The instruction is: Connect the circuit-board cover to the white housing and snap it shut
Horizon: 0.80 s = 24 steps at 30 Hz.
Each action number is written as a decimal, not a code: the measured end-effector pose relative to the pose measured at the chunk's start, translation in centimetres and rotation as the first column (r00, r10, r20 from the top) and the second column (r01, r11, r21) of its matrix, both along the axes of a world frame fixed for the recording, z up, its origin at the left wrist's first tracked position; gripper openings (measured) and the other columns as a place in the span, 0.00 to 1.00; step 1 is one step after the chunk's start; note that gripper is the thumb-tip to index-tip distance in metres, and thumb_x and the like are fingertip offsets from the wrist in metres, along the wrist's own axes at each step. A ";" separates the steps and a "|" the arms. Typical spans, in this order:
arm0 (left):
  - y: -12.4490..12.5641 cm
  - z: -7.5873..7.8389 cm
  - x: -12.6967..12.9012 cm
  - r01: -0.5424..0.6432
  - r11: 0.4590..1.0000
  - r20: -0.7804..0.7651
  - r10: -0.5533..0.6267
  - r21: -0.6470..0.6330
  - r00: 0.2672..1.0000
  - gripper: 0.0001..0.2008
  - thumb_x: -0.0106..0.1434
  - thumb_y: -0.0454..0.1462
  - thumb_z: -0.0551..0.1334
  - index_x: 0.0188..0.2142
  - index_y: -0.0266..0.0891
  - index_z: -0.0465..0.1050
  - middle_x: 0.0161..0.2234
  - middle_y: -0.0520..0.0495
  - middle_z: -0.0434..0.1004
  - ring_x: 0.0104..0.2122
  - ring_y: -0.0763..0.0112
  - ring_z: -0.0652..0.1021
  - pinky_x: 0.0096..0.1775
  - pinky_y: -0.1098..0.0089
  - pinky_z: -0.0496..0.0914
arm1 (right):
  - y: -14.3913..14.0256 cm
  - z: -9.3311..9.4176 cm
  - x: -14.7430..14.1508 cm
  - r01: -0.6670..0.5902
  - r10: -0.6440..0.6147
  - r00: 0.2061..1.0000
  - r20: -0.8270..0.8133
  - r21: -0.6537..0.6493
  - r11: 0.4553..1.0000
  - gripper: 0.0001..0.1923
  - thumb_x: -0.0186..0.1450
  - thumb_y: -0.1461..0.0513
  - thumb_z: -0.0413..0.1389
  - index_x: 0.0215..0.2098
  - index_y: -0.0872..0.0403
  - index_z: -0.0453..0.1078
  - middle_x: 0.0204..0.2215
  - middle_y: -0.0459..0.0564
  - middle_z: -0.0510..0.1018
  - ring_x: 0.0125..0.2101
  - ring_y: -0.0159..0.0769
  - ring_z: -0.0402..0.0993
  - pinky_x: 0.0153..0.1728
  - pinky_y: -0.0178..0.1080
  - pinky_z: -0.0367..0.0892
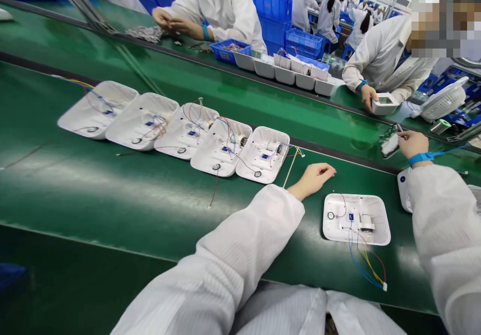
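Green worktop (169, 205) | blue crates (270, 4) beyond | right fingers (403, 136) gripping circuit board (388, 139) | left fingers (327, 170) loose

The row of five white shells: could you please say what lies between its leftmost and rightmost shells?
In the head view, three more white shells lie between them on the green surface.

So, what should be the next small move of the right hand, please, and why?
Probably bring the board toward the nearest shell. The right hand seems to hold the board by its edge; that shell lies open in front of the person, and its wires end in a plug lying unconnected.
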<state>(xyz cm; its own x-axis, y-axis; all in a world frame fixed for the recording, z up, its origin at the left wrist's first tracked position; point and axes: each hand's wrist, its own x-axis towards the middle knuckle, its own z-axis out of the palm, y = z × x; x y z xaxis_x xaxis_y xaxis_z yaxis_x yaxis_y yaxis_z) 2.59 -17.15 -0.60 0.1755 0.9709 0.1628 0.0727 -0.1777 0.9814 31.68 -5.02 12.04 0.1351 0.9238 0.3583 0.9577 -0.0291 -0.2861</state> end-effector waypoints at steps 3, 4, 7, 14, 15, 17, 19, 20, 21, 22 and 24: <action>-1.0 0.8 -0.3 -0.035 0.999 -0.012 0.036 0.034 0.999 0.18 0.63 0.48 0.60 0.40 0.36 0.78 0.43 0.40 0.81 0.43 0.60 0.79 0.48 0.61 0.72 | -4.1 -1.1 -3.4 -0.083 0.081 0.976 -0.203 -0.001 0.997 0.18 0.68 0.61 0.53 0.52 0.61 0.74 0.35 0.57 0.82 0.30 0.36 0.78 0.32 0.40 0.73; -1.6 1.2 -0.5 -0.040 0.996 0.007 0.040 0.075 0.999 0.21 0.64 0.50 0.60 0.44 0.36 0.77 0.48 0.39 0.80 0.48 0.58 0.78 0.52 0.59 0.71 | -6.1 -1.6 -4.9 -0.194 0.189 0.896 -0.402 0.028 0.981 0.18 0.68 0.60 0.54 0.53 0.59 0.73 0.37 0.56 0.82 0.30 0.36 0.78 0.31 0.39 0.73; -4.1 2.1 -1.2 -0.032 0.985 0.171 0.002 0.169 0.985 0.28 0.63 0.54 0.60 0.55 0.38 0.71 0.59 0.40 0.73 0.60 0.55 0.70 0.63 0.57 0.62 | -12.4 -2.1 -9.2 -0.493 0.442 0.625 -0.643 0.113 0.863 0.15 0.66 0.55 0.57 0.47 0.53 0.75 0.36 0.53 0.81 0.29 0.37 0.77 0.29 0.40 0.73; -6.7 4.4 -2.7 0.032 0.977 0.749 0.140 -0.210 0.648 0.31 0.54 0.53 0.67 0.50 0.35 0.73 0.50 0.39 0.79 0.59 0.44 0.72 0.61 0.48 0.64 | -19.5 -0.5 -12.0 -0.463 0.545 0.828 0.134 -0.387 0.798 0.19 0.72 0.47 0.46 0.41 0.53 0.67 0.22 0.50 0.77 0.24 0.44 0.77 0.24 0.38 0.60; -6.6 5.0 -3.0 0.084 0.974 0.807 0.123 -0.209 0.578 0.33 0.53 0.55 0.67 0.51 0.35 0.73 0.50 0.38 0.80 0.57 0.43 0.73 0.60 0.46 0.65 | -19.7 -0.7 -12.1 -0.400 0.552 0.793 0.258 -0.462 0.792 0.19 0.71 0.46 0.48 0.40 0.53 0.67 0.21 0.50 0.76 0.23 0.45 0.76 0.23 0.38 0.57; -6.4 6.0 -3.3 0.161 0.972 0.866 0.074 -0.174 0.494 0.36 0.53 0.57 0.65 0.52 0.35 0.72 0.49 0.38 0.80 0.52 0.42 0.77 0.57 0.43 0.67 | -19.9 -1.4 -12.6 -0.379 0.616 0.703 0.354 -0.547 0.746 0.14 0.71 0.51 0.51 0.41 0.54 0.66 0.23 0.52 0.78 0.24 0.45 0.77 0.22 0.38 0.53; -6.3 6.8 -3.7 0.170 0.973 0.870 0.055 -0.157 0.489 0.36 0.53 0.57 0.64 0.54 0.35 0.70 0.50 0.37 0.79 0.48 0.43 0.79 0.54 0.42 0.69 | -20.0 -2.1 -12.9 -0.441 0.672 0.668 0.321 -0.556 0.704 0.06 0.69 0.62 0.50 0.44 0.54 0.66 0.24 0.51 0.79 0.25 0.43 0.77 0.23 0.38 0.53; -6.3 7.0 -3.8 0.157 0.975 0.863 0.060 -0.159 0.502 0.35 0.53 0.55 0.64 0.54 0.35 0.70 0.51 0.36 0.79 0.46 0.44 0.80 0.53 0.42 0.69 | -20.0 -2.4 -12.9 -0.477 0.681 0.674 0.286 -0.535 0.697 0.08 0.68 0.66 0.49 0.44 0.54 0.66 0.24 0.50 0.80 0.25 0.42 0.77 0.24 0.38 0.54; -6.3 7.1 -4.0 0.136 0.978 0.854 0.068 -0.159 0.515 0.34 0.53 0.54 0.63 0.54 0.35 0.70 0.51 0.35 0.78 0.46 0.44 0.80 0.52 0.43 0.69 | -19.9 -2.5 -12.8 -0.505 0.675 0.696 0.245 -0.500 0.703 0.11 0.67 0.68 0.48 0.46 0.55 0.66 0.24 0.48 0.80 0.26 0.41 0.78 0.25 0.38 0.55; -6.4 7.1 -4.1 0.109 0.982 0.846 0.074 -0.154 0.528 0.34 0.53 0.52 0.63 0.54 0.34 0.70 0.51 0.34 0.78 0.46 0.43 0.80 0.53 0.43 0.69 | -19.9 -2.5 -12.5 -0.526 0.659 0.726 0.197 -0.458 0.717 0.13 0.67 0.68 0.48 0.50 0.55 0.66 0.25 0.47 0.81 0.26 0.41 0.78 0.25 0.38 0.57; -6.5 6.8 -4.2 0.059 0.989 0.829 0.081 -0.136 0.553 0.32 0.51 0.49 0.63 0.53 0.33 0.71 0.51 0.34 0.78 0.50 0.42 0.78 0.55 0.44 0.68 | -19.8 -2.2 -11.8 -0.564 0.626 0.776 0.075 -0.363 0.742 0.19 0.69 0.66 0.49 0.58 0.56 0.62 0.29 0.47 0.82 0.28 0.41 0.79 0.27 0.38 0.61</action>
<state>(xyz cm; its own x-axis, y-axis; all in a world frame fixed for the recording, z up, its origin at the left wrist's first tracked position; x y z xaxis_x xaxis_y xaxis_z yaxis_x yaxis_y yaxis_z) -1.63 -23.60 6.17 0.0191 0.9946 0.1021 -0.7861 -0.0482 0.6162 19.84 -24.83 9.87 -0.5173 0.8558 0.0075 0.8406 0.5098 -0.1831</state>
